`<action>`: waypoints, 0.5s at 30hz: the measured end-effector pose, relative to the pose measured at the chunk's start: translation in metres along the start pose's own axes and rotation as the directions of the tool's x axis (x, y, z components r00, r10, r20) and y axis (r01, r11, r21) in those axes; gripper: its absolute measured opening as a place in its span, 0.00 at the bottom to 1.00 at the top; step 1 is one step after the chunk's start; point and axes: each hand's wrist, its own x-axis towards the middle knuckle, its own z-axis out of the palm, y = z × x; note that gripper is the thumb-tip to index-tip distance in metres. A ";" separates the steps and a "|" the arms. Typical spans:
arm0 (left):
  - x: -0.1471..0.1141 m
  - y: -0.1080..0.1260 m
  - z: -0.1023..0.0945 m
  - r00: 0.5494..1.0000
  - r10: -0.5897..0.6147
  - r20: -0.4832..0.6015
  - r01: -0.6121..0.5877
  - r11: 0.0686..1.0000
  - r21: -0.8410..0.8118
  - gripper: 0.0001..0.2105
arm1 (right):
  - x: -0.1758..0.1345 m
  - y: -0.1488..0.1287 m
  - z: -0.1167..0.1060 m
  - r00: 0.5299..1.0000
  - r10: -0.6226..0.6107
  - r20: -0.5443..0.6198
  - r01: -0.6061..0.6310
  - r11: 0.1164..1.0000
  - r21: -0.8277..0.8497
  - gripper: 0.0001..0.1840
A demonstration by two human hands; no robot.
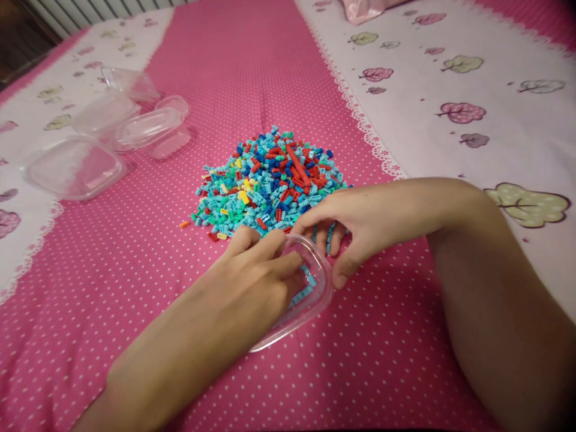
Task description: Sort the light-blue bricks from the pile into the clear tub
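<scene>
A clear plastic container [324, 264] sits on the bed cover, with several light blue toy bricks [306, 294] inside. My left hand [256, 276] lies over the container, its fingers bent and partly inside the rim; the fingertips are hidden, so what they hold cannot be made out. My right hand [351, 222] arches beside the container's right side, its thumb near the rim and clearly apart from the curled fingers. A few blue bricks show between those fingers. Just beyond both hands rises a heap of small building bricks [270, 180], mostly light blue, with red, dark blue, green and yellow ones.
Several clear plastic containers [74, 171] stand grouped at the left. A long red piece [297, 165] lies atop the heap. One orange brick [184, 224] is loose at its left. The pink dotted cloth [216, 66] has white tree-patterned bands. Pink material [362, 9] lies at the top.
</scene>
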 end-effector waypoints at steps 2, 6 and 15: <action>0.000 -0.001 -0.001 1.000 0.020 -0.007 -0.020 1.000 0.008 0.03 | 0.000 0.000 0.000 1.000 -0.009 0.000 0.009 1.000 0.006 0.19; 0.001 0.000 -0.007 0.999 0.018 0.028 -0.018 1.000 -0.003 0.03 | 0.000 0.001 0.000 1.000 -0.014 -0.012 0.014 1.000 -0.020 0.20; -0.002 -0.003 -0.014 1.000 0.018 0.017 -0.017 1.000 -0.015 0.02 | 0.000 -0.001 0.000 1.000 0.004 -0.021 -0.004 1.000 -0.011 0.22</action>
